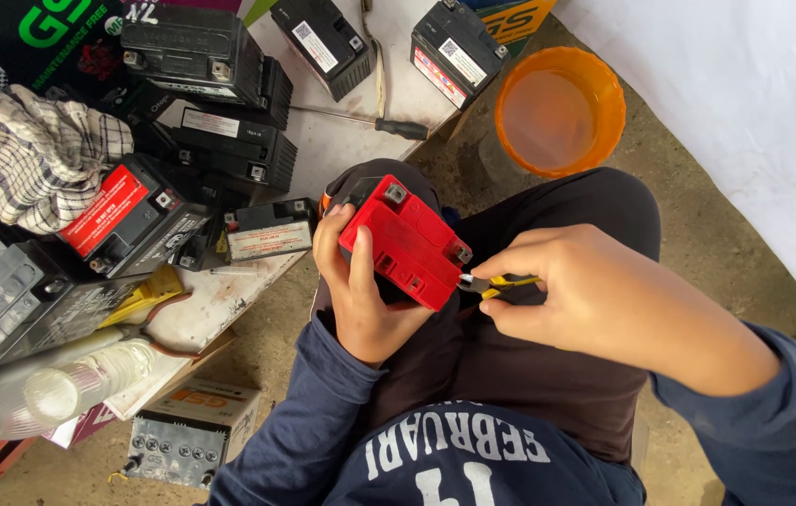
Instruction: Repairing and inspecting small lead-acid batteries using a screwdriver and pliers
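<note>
Two hands busy: left hand fingers grasping red battery, right hand clenched on pliers

Red rectangular label on left battery, white strip labels on neighbours, cardboard box on floor below.

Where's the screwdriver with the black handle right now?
In the head view, the screwdriver lies on the white table at top centre, between two black batteries and left of the orange bowl.
</note>
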